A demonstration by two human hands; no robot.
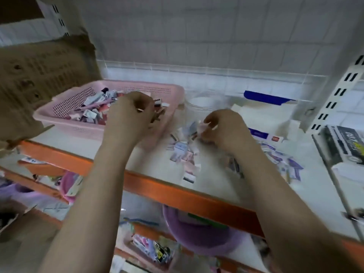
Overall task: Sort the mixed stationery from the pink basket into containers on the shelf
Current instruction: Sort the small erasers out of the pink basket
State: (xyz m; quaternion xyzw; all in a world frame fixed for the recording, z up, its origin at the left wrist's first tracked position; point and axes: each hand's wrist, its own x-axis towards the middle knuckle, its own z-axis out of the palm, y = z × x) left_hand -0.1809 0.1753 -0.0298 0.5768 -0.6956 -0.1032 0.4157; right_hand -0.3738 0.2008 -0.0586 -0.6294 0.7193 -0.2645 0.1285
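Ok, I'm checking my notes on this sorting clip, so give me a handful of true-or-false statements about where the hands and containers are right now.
1. The pink basket still holds mixed items. True.
2. The left hand rests on the orange shelf edge. False: it is over the basket's right end.
3. The right hand pinches a small packet. True.
4. The clear jar stands left of the basket. False: it stands right of it.
5. Small packets lie loose on the shelf. True.

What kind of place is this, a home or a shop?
Probably a shop's stockroom or stationery store, though that is a guess. Orange-edged shelving runs in tiers against a tiled wall, with slotted uprights, and the pink basket holds many small packets.
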